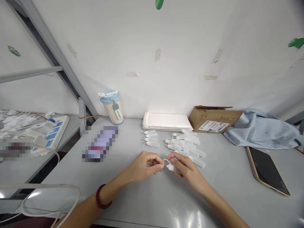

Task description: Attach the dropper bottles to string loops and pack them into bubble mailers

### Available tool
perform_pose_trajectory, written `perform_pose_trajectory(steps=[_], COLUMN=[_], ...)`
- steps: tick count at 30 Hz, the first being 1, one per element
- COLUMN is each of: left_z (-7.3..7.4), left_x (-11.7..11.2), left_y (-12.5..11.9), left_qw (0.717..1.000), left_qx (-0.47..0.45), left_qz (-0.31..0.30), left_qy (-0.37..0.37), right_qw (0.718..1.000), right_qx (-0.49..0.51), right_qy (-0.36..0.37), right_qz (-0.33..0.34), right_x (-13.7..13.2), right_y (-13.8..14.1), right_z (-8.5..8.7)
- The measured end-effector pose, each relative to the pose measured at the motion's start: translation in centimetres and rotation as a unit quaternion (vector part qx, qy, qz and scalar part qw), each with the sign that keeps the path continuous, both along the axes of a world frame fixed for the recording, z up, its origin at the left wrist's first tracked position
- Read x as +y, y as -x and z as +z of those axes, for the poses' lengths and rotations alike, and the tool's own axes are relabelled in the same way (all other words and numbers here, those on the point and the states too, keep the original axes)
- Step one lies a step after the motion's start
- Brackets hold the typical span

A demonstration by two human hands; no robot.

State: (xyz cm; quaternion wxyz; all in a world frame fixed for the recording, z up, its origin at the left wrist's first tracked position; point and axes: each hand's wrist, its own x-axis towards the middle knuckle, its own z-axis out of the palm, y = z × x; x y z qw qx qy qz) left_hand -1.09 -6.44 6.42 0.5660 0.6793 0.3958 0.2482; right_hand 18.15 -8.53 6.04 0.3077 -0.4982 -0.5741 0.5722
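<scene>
My right hand (pixel 184 167) grips a small white plastic bottle (pixel 173 167) with a thin looped tether at its cap. My left hand (pixel 145 164), a dark red bead bracelet on its wrist, pinches that loop from the left. Both hands rest low over the grey table (pixel 147 196), fingers curled. Just beyond them lies a pile of the same white bottles (pixel 187 145), and a short neat row of similar bottles (pixel 150 137) lies to its left.
A stack of white trays (pixel 166 122) and a cardboard box (pixel 213 122) stand by the wall. A lidded tumbler (pixel 112 107) stands at back left. A phone (pixel 267 169) and a blue cloth (pixel 261 129) lie at right. A power strip (pixel 51 133) lies on the left bench.
</scene>
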Motion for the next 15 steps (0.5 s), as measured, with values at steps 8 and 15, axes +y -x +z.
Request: perform_pose_trajectory(steps=[8,15], left_z=[-0.74,-0.69], left_x=[0.17,0.24], left_y=[-0.33,-0.4], left_qw=[0.999,0.999], left_qx=[-0.006,-0.012], left_qz=[-0.02,-0.011], left_qy=[0.029,0.04], right_qw=[0.999,0.999], right_qx=[-0.003,0.02], right_qy=[0.029,0.031], right_qz=[-0.03,-0.038], right_x=[0.27,0.18], right_y=[0.5,0.54], right_z=[-0.48,-0.67])
